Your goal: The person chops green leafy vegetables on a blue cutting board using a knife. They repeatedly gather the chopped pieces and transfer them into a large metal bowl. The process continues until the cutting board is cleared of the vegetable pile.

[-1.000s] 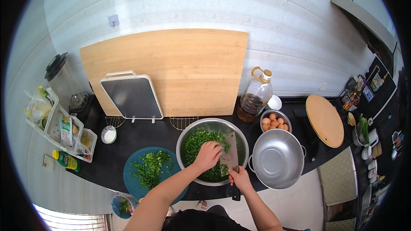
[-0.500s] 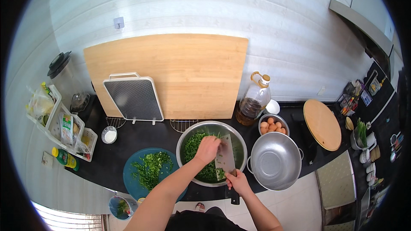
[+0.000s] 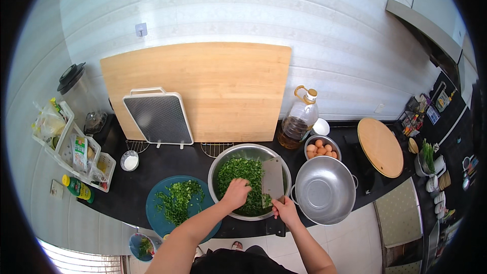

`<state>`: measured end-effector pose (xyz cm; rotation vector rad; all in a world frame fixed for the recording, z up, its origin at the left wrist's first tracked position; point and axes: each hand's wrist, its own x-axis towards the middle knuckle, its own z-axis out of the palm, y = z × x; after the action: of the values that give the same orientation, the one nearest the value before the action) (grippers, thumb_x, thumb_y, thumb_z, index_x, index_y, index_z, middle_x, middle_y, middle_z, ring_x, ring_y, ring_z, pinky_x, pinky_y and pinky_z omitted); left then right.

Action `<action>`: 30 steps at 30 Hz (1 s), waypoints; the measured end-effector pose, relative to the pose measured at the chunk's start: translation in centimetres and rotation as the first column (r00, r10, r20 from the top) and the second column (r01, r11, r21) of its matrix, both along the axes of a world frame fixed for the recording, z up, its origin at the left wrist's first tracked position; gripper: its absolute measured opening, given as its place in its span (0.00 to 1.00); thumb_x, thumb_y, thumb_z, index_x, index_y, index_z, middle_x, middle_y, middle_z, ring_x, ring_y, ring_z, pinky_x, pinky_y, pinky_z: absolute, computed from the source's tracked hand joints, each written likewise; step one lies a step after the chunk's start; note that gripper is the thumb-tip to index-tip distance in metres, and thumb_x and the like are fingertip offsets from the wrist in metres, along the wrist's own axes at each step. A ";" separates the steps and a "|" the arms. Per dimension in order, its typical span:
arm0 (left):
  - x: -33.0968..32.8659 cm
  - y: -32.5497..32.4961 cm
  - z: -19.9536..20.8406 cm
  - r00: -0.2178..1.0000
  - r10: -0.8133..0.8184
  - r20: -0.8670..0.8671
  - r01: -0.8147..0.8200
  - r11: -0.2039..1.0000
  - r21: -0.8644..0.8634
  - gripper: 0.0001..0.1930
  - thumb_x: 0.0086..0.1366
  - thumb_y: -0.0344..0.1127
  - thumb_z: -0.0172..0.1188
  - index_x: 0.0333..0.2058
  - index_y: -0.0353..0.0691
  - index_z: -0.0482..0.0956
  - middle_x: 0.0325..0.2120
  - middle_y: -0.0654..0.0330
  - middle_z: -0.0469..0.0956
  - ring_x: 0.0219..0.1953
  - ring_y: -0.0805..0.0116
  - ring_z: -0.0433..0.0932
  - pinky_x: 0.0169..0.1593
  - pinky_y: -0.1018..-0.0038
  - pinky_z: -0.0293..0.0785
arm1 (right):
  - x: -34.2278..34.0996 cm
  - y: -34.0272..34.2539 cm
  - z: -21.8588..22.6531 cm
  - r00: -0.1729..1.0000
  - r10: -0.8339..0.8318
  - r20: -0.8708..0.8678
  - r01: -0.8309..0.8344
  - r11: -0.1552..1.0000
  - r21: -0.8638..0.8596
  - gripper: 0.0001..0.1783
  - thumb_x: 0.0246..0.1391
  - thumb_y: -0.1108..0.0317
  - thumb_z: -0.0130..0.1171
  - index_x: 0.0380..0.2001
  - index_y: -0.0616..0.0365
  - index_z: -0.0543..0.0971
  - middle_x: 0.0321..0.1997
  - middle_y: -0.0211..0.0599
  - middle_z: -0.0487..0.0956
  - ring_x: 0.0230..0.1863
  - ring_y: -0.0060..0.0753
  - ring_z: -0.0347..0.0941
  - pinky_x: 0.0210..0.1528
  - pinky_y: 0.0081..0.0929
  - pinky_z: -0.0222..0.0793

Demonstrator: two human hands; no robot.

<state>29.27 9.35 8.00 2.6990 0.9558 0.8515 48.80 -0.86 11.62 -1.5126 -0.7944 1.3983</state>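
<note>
The largest thing I watch from my remote seat is the black counter (image 3: 122, 208), because its near edge runs close below the right hand's grip. The handle of the knife (image 3: 273, 175) points from this grip toward the body, so I think that a loose hold could let the knife fall.

The big metal bowl (image 3: 248, 150) is under the grip and to its left; its right near rim is at this hand. If someone leans heavily on that rim, the bowl could tilt and spill the greens (image 3: 231, 171) inside. The round teal plate (image 3: 156, 217) is farther left of the grip, partly hidden by the left forearm, and a low elbow might drag its chopped leaves (image 3: 178, 198) away. The metal pan (image 3: 324, 190) is just right of the grip, where a wide wrist movement could bump it.

The knife blade goes forward from the grip, over the greens, its broad face turned up. I cannot tell which long side is sharp; if the left one is, a careless reach could cut the other hand.

About the pose: both forearms come inward from below. The right hand (image 3: 285, 210) is closed around the knife where handle meets blade. The left hand (image 3: 236, 193) is left of the grip, apart from the blade, its fingers bent over the greens; whether they pinch something, I cannot tell.

Smallest are the green bits (image 3: 267, 201) on the blade near the grip, which could drop with a shake.
</note>
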 end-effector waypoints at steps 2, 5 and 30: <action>0.0 -0.2 0.0 0.991 -0.043 0.124 0.045 0.999 -0.017 0.12 0.48 0.24 0.57 0.34 0.39 0.76 0.32 0.56 0.72 0.39 0.55 0.71 0.43 0.64 0.67 | 0.2 0.3 -0.3 1.000 0.001 0.011 -0.002 1.000 0.017 0.07 0.56 0.69 0.55 0.30 0.59 0.69 0.18 0.29 0.70 0.14 0.19 0.64 0.15 0.20 0.63; 3.0 -2.2 3.6 0.927 -0.204 0.314 0.209 0.978 0.020 0.10 0.49 0.25 0.58 0.34 0.38 0.76 0.33 0.56 0.73 0.41 0.55 0.72 0.45 0.63 0.68 | -0.1 0.7 -0.5 1.000 -0.007 -0.006 0.007 1.000 0.021 0.07 0.55 0.70 0.55 0.30 0.59 0.69 0.18 0.29 0.70 0.14 0.19 0.64 0.15 0.20 0.63; 3.5 -2.7 4.5 0.949 -0.183 0.257 0.172 0.983 0.067 0.10 0.49 0.24 0.55 0.33 0.36 0.73 0.31 0.55 0.71 0.38 0.55 0.71 0.45 0.63 0.67 | -0.3 1.4 0.6 0.999 0.042 0.007 -0.042 0.997 0.061 0.06 0.55 0.71 0.55 0.31 0.59 0.69 0.18 0.28 0.70 0.15 0.19 0.64 0.16 0.19 0.62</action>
<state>32.72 6.64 12.53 2.5707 0.6337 1.1653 48.52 0.57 12.22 -1.4617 -0.8694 1.3887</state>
